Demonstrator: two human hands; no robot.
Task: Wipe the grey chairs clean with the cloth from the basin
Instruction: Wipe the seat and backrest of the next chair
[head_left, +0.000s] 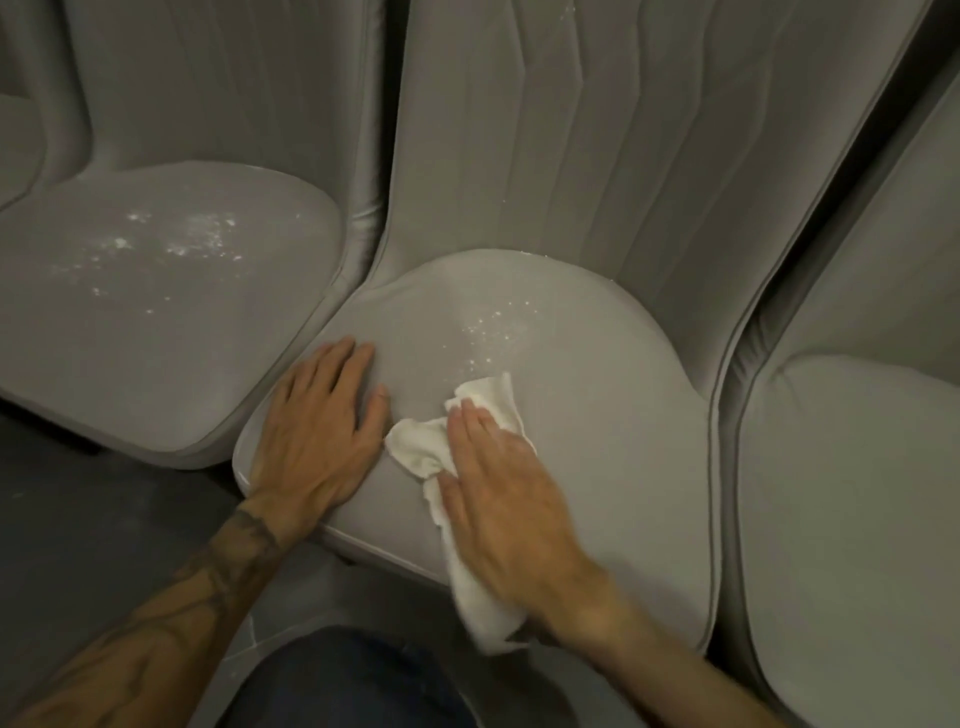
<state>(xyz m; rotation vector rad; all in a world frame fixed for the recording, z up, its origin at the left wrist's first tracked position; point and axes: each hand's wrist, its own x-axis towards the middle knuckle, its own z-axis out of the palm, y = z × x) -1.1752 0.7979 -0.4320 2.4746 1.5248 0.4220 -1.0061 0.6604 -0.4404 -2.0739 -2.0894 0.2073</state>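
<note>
- Right grip (498, 493) flat, fingers straight, pressing cloth (415, 447) onto middle seat (597, 415), near edge.
- Left grip (317, 431) flat on same seat, holding nothing.
- Specks (493, 332) far of cloth not yet wiped; left seat (156, 322) speckled too.

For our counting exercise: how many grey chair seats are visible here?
3: the left seat, speckled white; the middle seat, bearing the cloth; the right seat, partly cut off. More may be hidden beyond the frame's edges.
</note>
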